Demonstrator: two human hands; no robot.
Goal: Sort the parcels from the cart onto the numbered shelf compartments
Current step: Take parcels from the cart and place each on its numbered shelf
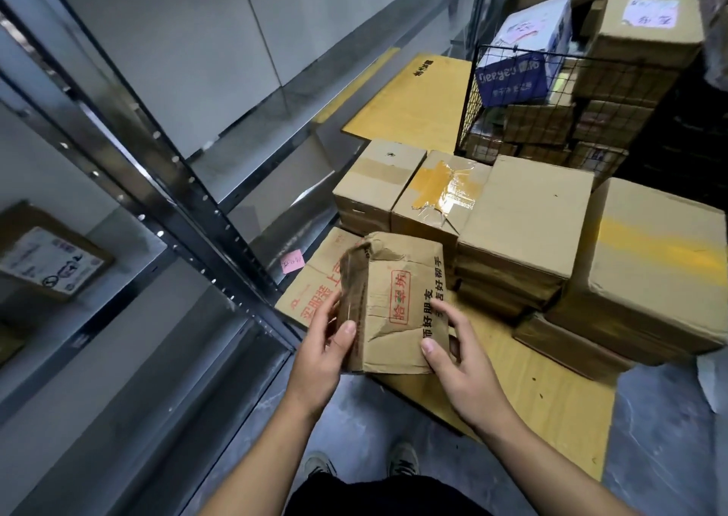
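Note:
A crumpled brown cardboard parcel [394, 299] with red and black printed characters is held up in front of me, between both hands. My left hand [323, 350] grips its left edge, thumb on the front face. My right hand [461, 362] holds its lower right corner, thumb on the front and fingers behind. A wire cart [512, 94] full of parcels stands at the upper right. The grey metal shelf [165, 208] runs along the left, with one labelled parcel [47, 259] in a compartment.
Several taped cardboard boxes [524, 224] sit stacked on flattened cardboard [543, 405] on the floor ahead and to the right. A pink note [292, 260] lies by the shelf post. Tall box stacks [646, 31] rise behind the cart. My shoes are on grey floor below.

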